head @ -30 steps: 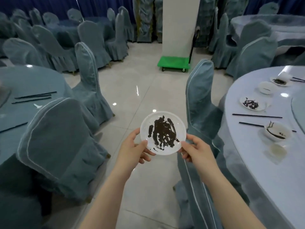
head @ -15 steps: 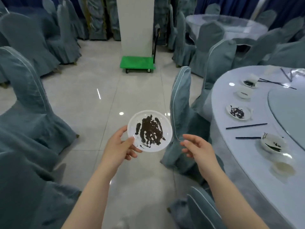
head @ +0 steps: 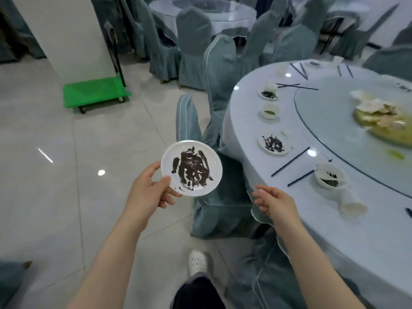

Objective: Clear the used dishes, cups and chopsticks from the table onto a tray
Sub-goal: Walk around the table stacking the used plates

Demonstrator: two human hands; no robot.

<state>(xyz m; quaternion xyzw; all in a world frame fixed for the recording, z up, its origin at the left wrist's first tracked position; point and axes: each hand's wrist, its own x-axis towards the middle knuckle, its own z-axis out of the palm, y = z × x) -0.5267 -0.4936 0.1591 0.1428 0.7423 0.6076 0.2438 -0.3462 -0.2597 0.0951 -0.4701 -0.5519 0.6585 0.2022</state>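
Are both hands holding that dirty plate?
No, only the left hand grips the plate; the right hand hangs free beside it, holding nothing.

Two soiled plates: one held (head: 191,168), one on the table (head: 274,144). Three small bowls (head: 269,94) (head: 269,112) (head: 330,178), one tipped cup (head: 351,202), one green cart (head: 95,92), one serving platter (head: 385,126).

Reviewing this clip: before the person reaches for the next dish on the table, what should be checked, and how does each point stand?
1. Dirty plate gripped by left hand: ok.
2. Plate held level: ok, roughly flat.
3. Right hand free for a pickup: ok, holds nothing.
4. Next dishes within reach on round table: ok, smeared plate and bowl near the edge.
5. Tipped cup lying on its side: not ok.
6. Tray located: cannot tell, none in view.
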